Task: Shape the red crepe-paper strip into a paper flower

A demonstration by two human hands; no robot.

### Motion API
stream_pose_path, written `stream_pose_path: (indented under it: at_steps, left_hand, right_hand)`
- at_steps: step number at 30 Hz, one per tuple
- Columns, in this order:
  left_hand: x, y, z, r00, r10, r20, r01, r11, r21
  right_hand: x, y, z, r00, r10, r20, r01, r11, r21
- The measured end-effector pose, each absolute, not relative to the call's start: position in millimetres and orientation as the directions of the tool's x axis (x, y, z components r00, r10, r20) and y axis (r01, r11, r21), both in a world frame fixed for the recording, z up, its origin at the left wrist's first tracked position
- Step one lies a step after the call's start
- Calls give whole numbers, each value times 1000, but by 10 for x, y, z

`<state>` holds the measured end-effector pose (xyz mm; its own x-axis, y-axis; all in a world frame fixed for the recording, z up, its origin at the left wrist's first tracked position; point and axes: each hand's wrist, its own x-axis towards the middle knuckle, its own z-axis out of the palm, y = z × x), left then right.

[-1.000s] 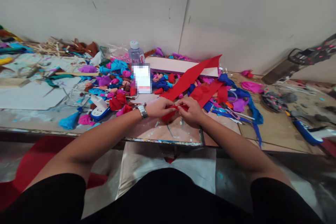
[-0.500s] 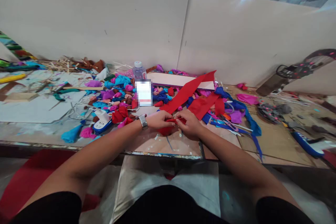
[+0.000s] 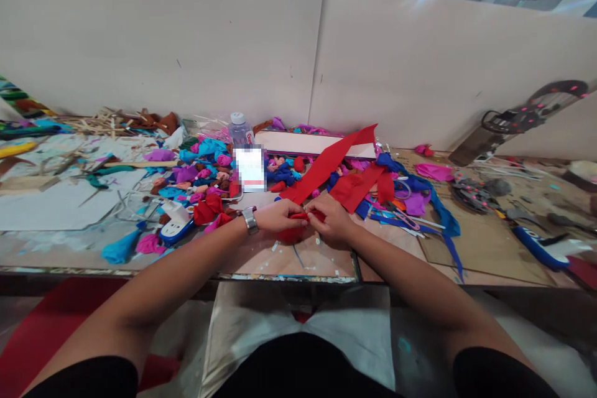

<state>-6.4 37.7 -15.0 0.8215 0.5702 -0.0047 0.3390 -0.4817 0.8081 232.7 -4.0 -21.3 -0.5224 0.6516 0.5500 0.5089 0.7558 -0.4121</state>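
Observation:
Both of my hands meet over the front of the table, pinching a small piece of red crepe paper (image 3: 290, 235) between them. My left hand (image 3: 276, 216), with a metal watch (image 3: 250, 220) at its wrist, grips the left side of the piece. My right hand (image 3: 330, 217) has its fingers curled on the other side. Part of the red piece hangs below the fingers; the rest is hidden by them. Just beyond lie a long red strip (image 3: 331, 165) and a shorter red strip (image 3: 357, 188).
A heap of crumpled coloured paper pieces (image 3: 205, 155) spreads behind and left of my hands. A plastic bottle (image 3: 240, 130) stands at the back beside a lit screen (image 3: 252, 169). A power strip (image 3: 176, 230) lies left, pliers (image 3: 100, 175) farther left. Cardboard (image 3: 485, 258) lies right.
The whole view has shifted slightly as the head moved. My hands keep hold of the red piece, with only a slight change in the fingers.

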Motion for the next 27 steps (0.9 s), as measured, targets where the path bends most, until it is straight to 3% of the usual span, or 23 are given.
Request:
stream_pose_path:
  at_steps: [16, 27]
  left_hand:
    - [-60, 416, -153, 815, 579, 33, 371, -564, 738]
    - [-58, 348, -50, 836, 544, 68, 299, -557, 775]
  right_hand:
    - [2328, -4, -303, -521, 573, 633, 451, 814, -365]
    - [2346, -43, -276, -495, 564, 661, 440, 819, -369]
